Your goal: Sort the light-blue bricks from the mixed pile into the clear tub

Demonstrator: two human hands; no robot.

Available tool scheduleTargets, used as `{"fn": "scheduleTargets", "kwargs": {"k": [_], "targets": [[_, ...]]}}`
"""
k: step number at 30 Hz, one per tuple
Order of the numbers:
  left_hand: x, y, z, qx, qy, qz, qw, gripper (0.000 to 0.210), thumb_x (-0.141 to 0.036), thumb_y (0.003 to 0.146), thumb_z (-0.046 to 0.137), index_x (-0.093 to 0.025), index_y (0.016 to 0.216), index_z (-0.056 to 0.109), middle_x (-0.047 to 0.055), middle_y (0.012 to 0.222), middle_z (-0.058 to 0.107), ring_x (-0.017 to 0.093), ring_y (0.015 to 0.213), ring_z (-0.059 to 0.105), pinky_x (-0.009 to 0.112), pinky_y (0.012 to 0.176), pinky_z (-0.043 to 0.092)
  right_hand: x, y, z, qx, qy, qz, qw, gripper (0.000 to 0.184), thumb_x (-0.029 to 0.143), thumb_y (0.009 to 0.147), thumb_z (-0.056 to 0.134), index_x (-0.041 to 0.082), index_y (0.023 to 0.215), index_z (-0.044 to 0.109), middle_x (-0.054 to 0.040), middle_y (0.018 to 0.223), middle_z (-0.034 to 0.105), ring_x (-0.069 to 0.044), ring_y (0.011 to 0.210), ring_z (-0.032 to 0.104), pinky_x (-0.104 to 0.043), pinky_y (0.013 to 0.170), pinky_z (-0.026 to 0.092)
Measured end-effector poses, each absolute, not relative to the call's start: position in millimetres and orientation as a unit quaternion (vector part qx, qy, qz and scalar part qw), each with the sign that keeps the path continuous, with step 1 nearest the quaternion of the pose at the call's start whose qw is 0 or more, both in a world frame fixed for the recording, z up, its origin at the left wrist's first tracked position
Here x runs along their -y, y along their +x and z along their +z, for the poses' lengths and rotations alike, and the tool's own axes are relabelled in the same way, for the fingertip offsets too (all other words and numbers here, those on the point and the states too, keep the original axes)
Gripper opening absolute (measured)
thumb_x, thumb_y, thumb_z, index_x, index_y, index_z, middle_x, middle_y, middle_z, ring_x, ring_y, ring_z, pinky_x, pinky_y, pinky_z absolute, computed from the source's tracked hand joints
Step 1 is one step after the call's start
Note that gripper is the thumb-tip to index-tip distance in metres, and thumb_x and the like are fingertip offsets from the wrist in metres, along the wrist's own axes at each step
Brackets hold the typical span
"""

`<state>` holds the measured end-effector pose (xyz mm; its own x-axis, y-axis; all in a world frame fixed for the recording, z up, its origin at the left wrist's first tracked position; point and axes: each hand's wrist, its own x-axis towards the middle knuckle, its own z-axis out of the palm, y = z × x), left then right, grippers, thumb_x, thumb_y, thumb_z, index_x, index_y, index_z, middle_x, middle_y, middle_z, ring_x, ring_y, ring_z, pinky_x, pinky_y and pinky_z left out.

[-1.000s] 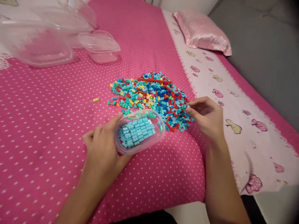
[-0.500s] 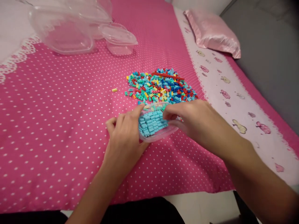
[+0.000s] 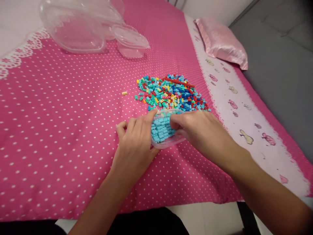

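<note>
The left hand (image 3: pixel 134 137) clasps a clear tub (image 3: pixel 166 144) just to its right, probably light, flexible and best held by the rim, while the right hand (image 3: pixel 200 127) curls over it, any pinch hidden.

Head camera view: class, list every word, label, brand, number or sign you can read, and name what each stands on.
There are none to read.
Clear container in hand: no lettering visible.
Light-blue pieces and mixed pile: too small to tell any marks.
Clear containers behind: no text visible.
Bedspread: dots and printed pictures, no words.
Pillow: no text visible.
</note>
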<state>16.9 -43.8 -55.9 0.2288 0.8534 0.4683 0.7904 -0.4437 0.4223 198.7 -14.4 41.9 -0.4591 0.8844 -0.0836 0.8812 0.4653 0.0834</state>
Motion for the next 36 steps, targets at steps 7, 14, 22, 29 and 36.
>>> {"fn": "scheduleTargets", "kwargs": {"k": [7,14,22,29,36], "targets": [[43,18,-55,-0.527,0.779,0.333,0.064,0.074,-0.038,0.091,0.072,-0.019,0.151,0.034,0.009,0.119,0.07,0.029,0.1,0.061,0.042,0.089,0.033,5,195,44,-0.84,0.533,0.049,0.086,0.018,0.009,0.083,0.061,0.021,0.07,0.059,-0.0018,0.067,0.063,-0.016,0.058,0.042,-0.032,0.055,0.016],[43,18,-55,-0.518,0.787,0.331,0.047,0.068,-0.046,0.096,0.066,-0.017,0.149,0.036,0.01,0.124,0.069,0.029,0.098,0.059,0.043,0.088,0.032,2,199,44,-0.832,0.542,0.002,0.12,0.02,0.006,0.082,0.065,0.022,0.07,0.066,-0.0012,0.071,0.067,-0.017,0.064,0.052,-0.032,0.057,0.022],[42,17,-55,-0.534,0.784,0.31,0.065,0.08,-0.038,0.087,0.078,-0.016,0.151,0.034,0.012,0.128,0.069,0.03,0.101,0.06,0.043,0.089,0.034,1,214,62,-0.867,0.497,-0.027,-0.02,0.016,0.008,0.083,0.069,0.023,0.078,0.069,0.0003,0.079,0.073,-0.019,0.074,0.064,-0.03,0.062,0.037],[42,13,-54,-0.538,0.778,0.312,0.087,0.074,-0.036,0.089,0.074,-0.021,0.151,0.036,0.012,0.13,0.069,0.031,0.106,0.062,0.044,0.095,0.035,-50,234,76,-0.798,0.517,-0.065,-0.303,0.008,0.026,0.088,0.072,0.024,0.081,0.071,0.0006,0.073,0.072,-0.016,0.066,0.064,-0.032,0.064,0.047],[41,9,-56,-0.541,0.78,0.3,0.093,0.071,-0.034,0.088,0.072,-0.023,0.149,0.038,0.012,0.135,0.067,0.032,0.112,0.064,0.045,0.096,0.037,-89,277,15,-0.705,0.573,-0.082,-0.409,0.005,0.023,0.086,0.07,0.023,0.081,0.071,0.0001,0.072,0.07,-0.015,0.064,0.063,-0.033,0.063,0.05]]}}
